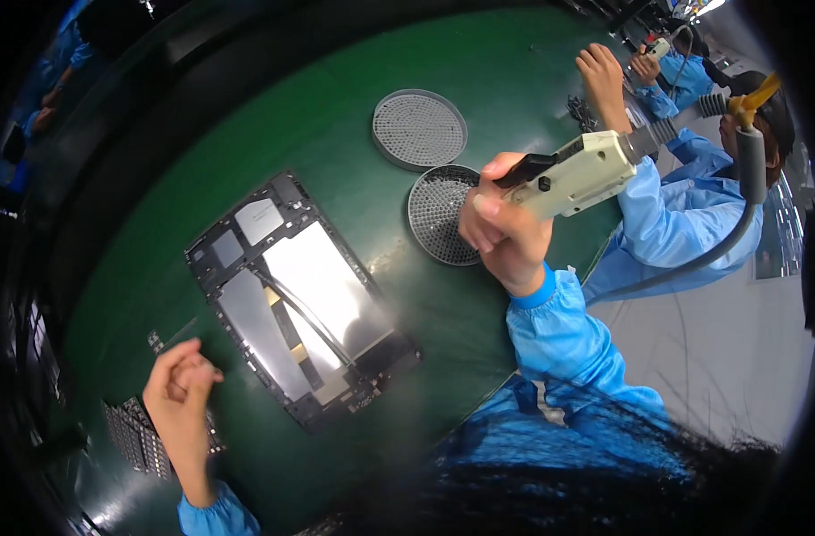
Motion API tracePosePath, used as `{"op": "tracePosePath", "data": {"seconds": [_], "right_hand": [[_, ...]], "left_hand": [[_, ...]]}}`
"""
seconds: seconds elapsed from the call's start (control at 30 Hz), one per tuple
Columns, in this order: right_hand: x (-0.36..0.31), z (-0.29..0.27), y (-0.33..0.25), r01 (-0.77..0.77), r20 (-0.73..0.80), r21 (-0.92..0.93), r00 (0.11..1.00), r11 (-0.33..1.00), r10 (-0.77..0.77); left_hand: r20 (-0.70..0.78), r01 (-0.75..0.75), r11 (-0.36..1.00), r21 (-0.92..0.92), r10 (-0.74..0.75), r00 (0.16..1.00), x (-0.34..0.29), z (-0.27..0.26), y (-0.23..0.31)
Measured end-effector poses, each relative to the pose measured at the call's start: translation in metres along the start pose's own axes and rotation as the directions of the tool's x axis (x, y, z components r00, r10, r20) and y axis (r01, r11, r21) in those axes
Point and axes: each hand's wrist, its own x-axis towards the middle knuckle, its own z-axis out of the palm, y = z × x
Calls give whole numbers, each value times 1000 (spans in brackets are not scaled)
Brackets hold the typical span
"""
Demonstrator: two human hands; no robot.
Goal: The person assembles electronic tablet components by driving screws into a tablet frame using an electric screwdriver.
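Right hand [510,223]: our fingers wrapped round driver [586,175] | Left hand [182,393]: fingers half-curled, hold unclear | Device [323,277]: on bench [318,134], between hands | Risk: driver swung low could tip nearer tray [432,219]

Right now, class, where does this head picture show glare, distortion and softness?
Head view: glare whitens the silvery panel; head view: the far edge of the green table bows with fisheye distortion; head view: dark hair at the lower edge looks out of focus.

Tool casing [589,176] smooth plastic; device plate [336,281] glossy, metal-like; tabletop [291,125] smooth, glossy; sleeve [559,326] shiny cloth.
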Motion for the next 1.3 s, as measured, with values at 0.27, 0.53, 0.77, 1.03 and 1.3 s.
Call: {"op": "tracePosePath", "data": {"seconds": [0.27, 0.53, 0.77, 1.03, 1.3], "right_hand": [[5, 8, 7, 12, -37, 71, 999, 997, -10], [1, 8, -1, -65, -29, 119, 997, 991, 69], [4, 16, 2, -55, -17, 4, 998, 998, 55], [6, 8, -6, 45, 149, -79, 988, 996, -33], [10, 24, -8, 133, 179, 235, 968, 963, -177]], "left_hand": [[68, 121, 985, -124, -113, 991, -24, 22, 9], [95, 111, 987, -113, -101, 990, -32, 17, 19], [85, 90, 986, -144, -78, 993, -34, 13, 25], [268, 254, 956, -147, -209, 940, -34, 22, 30], [195, 50, 999, 12, -52, 979, -36, 38, 14]]}}
